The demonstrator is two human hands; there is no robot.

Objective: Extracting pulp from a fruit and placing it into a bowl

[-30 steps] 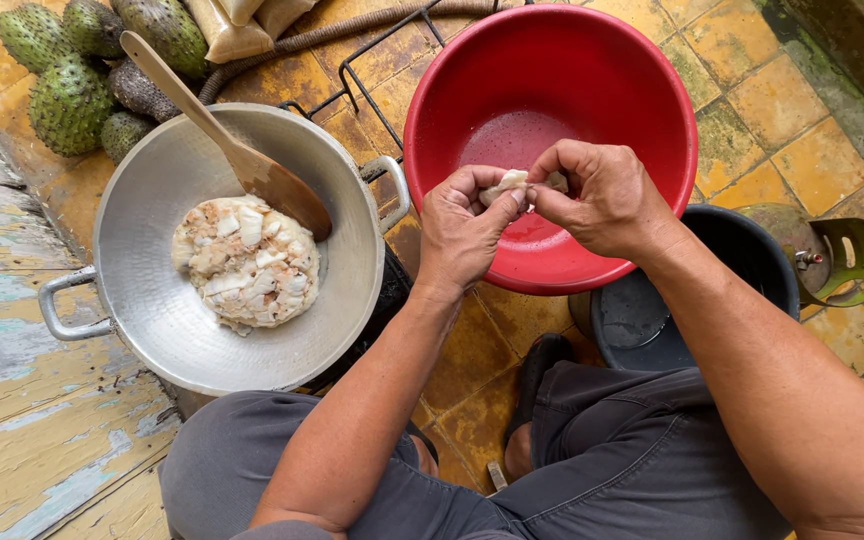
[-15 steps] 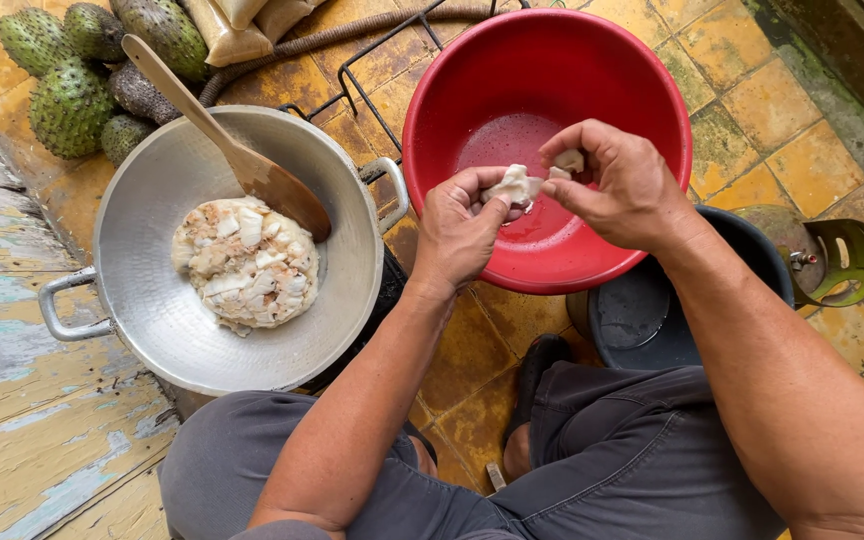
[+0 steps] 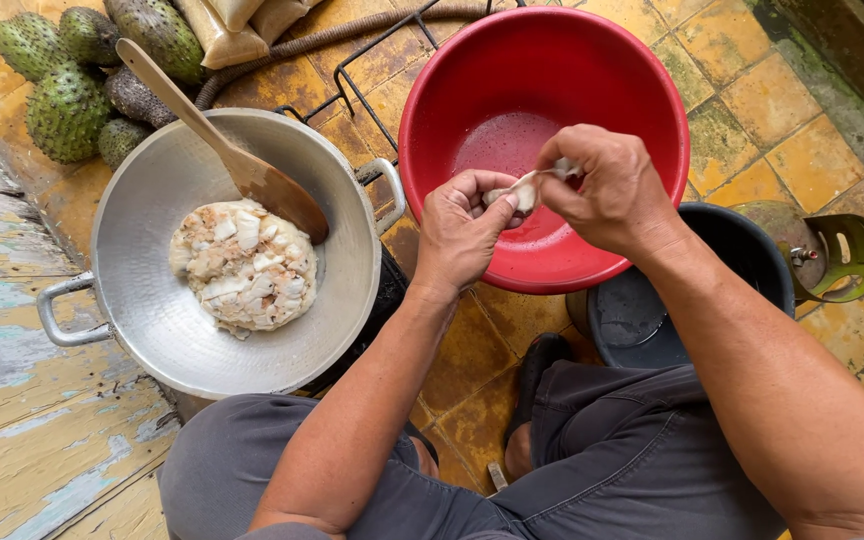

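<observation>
At centre frame, over the red basin [image 3: 642,110], our left hand [image 3: 464,225] and right hand [image 3: 607,190] both pinch a white piece of fruit pulp [image 3: 525,190]; the metal wok [image 3: 152,320] sits left.

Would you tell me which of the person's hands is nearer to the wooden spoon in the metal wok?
Left. The left hand is beside the wok, nearer the wooden spoon; the right hand is farther off, over the red basin. Both pinch a white fruit piece.
</observation>
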